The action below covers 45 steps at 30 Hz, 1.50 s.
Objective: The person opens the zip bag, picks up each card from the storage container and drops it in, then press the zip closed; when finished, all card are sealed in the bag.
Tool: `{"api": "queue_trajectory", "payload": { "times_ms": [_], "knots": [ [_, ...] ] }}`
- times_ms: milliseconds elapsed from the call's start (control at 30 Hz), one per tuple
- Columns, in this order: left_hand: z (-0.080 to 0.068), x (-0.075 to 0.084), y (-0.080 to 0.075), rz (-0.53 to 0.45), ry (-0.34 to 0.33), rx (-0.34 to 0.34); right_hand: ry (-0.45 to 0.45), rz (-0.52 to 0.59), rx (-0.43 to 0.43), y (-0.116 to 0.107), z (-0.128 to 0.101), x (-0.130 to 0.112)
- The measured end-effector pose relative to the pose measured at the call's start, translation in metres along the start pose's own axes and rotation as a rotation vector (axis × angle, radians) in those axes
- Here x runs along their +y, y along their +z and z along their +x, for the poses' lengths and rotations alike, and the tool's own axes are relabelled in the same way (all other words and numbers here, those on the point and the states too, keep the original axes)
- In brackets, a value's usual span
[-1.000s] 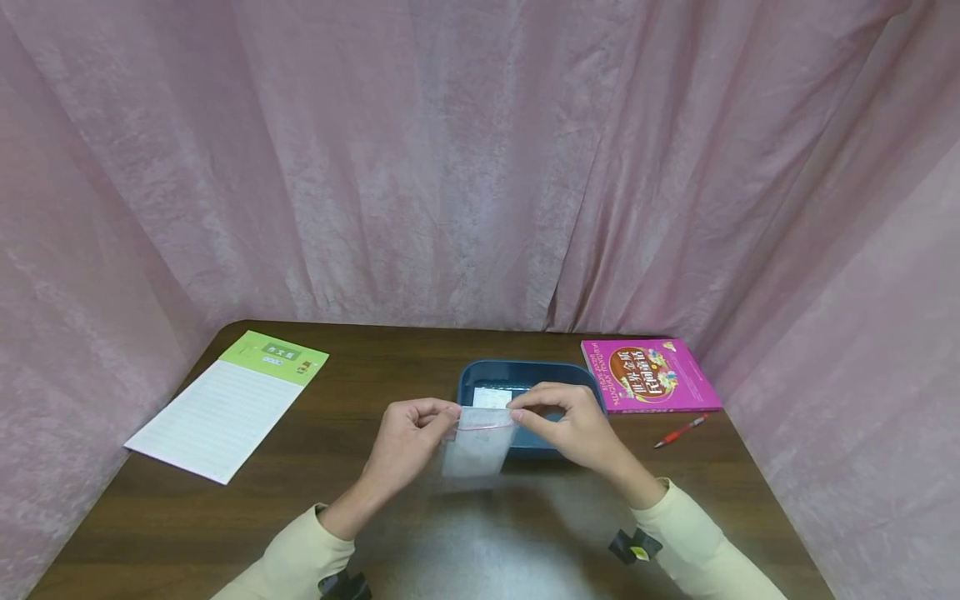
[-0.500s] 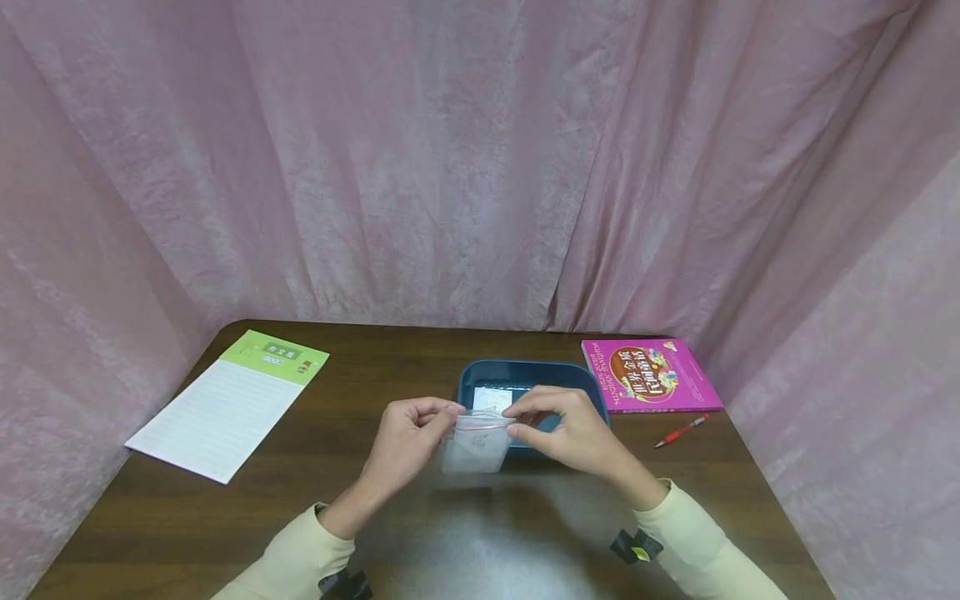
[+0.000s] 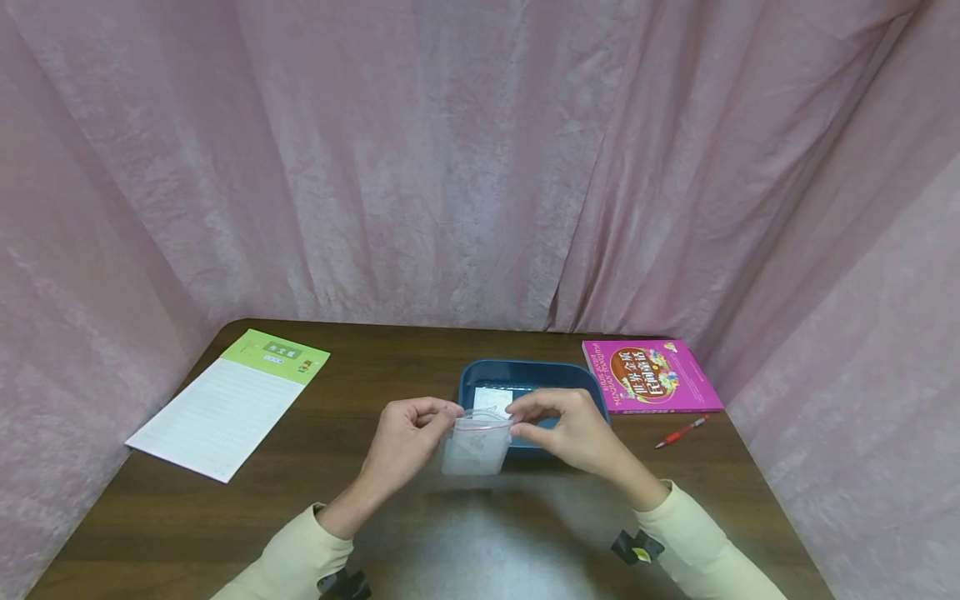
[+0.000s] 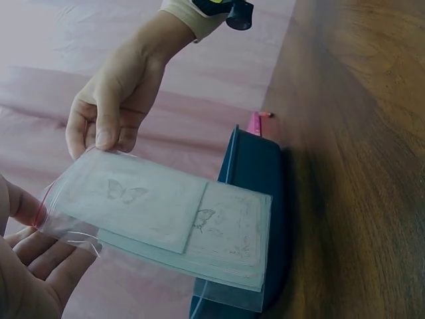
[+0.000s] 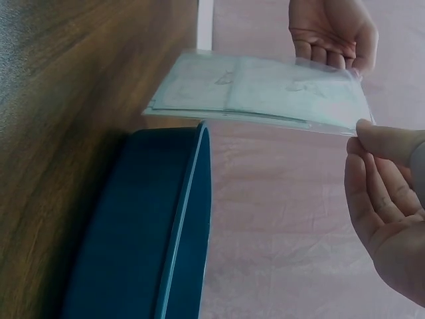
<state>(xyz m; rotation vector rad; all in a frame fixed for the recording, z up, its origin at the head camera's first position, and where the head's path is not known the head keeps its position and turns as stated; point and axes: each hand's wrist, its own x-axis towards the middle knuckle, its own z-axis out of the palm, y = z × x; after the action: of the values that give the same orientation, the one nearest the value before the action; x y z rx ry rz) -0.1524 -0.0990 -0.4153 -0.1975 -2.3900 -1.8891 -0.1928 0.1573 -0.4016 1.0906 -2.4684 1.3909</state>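
A clear zip bag (image 3: 476,454) with a red line along its top hangs above the table, in front of a dark teal bin (image 3: 528,364). Inside the bag, pale cards (image 4: 156,199) with faint butterfly drawings overlap one another. My left hand (image 3: 405,433) pinches the bag's left top corner between thumb and fingers. At the opposite corner, my right hand (image 3: 576,429) pinches the top edge the same way. Between both hands the bag's mouth gapes slightly. A white printed paper (image 3: 492,399) lies in the bin, partly hidden behind the bag.
On the left of the brown wooden table (image 3: 382,358) lies a green-topped writing pad (image 3: 225,408). A pink book (image 3: 652,375) sits at the back right, with a red pen (image 3: 681,432) before it. Pink curtains (image 3: 450,167) surround the table's back and sides.
The bag's top edge, flat and taut a second ago, now bows apart into a slight opening. My right fingers have shifted a little at the corner; the left hand stays almost still.
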Motion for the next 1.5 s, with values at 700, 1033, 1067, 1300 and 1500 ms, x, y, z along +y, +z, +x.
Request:
{"api": "queue_trajectory", "payload": {
  "times_ms": [700,1033,1067,1300,1500],
  "knots": [
    [0.0,-0.002,-0.004,0.01,-0.006,0.03,0.029,0.017,-0.004,-0.002,0.003,0.004],
    [-0.001,-0.004,-0.009,-0.005,-0.019,0.048,0.101,-0.01,0.021,-0.008,0.018,0.036],
    [-0.001,-0.005,-0.009,-0.007,-0.021,0.048,0.115,-0.014,0.022,-0.009,0.02,0.039],
    [-0.003,-0.003,-0.01,-0.03,-0.038,0.036,0.215,-0.041,-0.003,-0.005,0.03,0.073],
    [-0.004,-0.002,-0.01,-0.041,-0.044,0.031,0.275,-0.066,-0.042,0.006,0.037,0.102]
  ]
}}
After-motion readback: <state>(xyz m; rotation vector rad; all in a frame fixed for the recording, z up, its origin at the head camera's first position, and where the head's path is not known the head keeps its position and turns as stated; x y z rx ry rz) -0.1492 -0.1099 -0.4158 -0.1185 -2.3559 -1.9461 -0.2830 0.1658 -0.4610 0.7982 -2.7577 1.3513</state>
